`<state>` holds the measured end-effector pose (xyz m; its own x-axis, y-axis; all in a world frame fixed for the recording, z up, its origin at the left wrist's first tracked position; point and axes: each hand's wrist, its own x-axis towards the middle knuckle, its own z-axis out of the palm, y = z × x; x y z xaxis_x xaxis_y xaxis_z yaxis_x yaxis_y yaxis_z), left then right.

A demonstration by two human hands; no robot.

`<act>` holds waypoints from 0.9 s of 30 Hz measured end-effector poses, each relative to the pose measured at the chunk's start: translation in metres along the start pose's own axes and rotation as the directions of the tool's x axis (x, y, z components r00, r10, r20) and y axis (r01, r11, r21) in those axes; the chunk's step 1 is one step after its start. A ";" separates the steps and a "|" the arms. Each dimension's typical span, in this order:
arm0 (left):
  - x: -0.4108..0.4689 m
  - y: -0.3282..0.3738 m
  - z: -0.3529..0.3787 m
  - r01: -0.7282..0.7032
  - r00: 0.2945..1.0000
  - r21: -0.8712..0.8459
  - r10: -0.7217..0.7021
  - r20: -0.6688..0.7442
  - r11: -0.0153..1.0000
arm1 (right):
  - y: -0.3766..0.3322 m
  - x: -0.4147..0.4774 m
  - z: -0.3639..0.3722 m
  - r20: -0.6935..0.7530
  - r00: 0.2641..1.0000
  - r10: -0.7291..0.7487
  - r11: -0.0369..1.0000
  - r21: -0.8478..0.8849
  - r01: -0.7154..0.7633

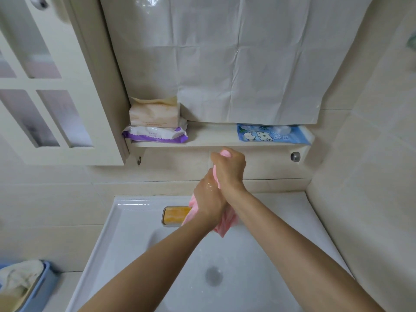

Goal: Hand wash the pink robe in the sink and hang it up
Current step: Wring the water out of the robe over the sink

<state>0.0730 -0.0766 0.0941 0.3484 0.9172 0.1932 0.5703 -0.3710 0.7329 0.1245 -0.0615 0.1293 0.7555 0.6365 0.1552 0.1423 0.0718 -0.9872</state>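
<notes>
Both hands meet above the back of the white ceramic sink, at twelve o'clock from its round grey drain. Between them runs the pink fabric robe, twisted into a tight rope. A small end pokes out above the right hand, a strip shows between the two fists, and a bunched tail hangs below the left hand over the basin.

The right hand, the upper one, has its fingers curled fully round the top of the twist. The left hand sits just under it, touching it, and clamps the lower part the same way; its back is wet and shiny.

This reads as wringing, so the soaping and rinsing look finished or nearly so. The basin shows a wet sheen but no standing water that I can make out. The orange bar of soap lies in its dish at eleven o'clock from the drain, partly behind the robe's tail, with no hand on it.

What is left, by my judgement, is squeezing out the last water, shaking the robe open and hanging it. No hanger or rail is in view. A small metal hook sits under the shelf at ten o'clock from the hands, but I cannot tell whether it would serve.
</notes>
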 end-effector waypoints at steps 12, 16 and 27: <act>0.003 -0.015 0.016 -0.060 0.993 0.348 0.019 0.121 0.936 | 0.037 0.002 0.005 -0.098 0.995 0.013 0.991 -0.132 -0.026; 0.001 -0.023 0.021 -0.048 0.981 0.365 -0.024 0.192 0.930 | 0.048 0.002 0.002 -0.102 0.994 0.033 0.945 -0.320 -0.064; 0.015 -0.028 -0.010 0.200 0.964 -0.473 -0.087 0.250 0.858 | 0.046 0.024 -0.033 0.650 0.746 0.145 0.972 0.048 -0.230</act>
<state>0.0550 -0.0507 0.0829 0.4724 0.8805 -0.0404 0.2070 -0.0663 0.9761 0.1705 -0.0686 0.0886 0.1691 0.9843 -0.0507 -0.0661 -0.0400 -0.9970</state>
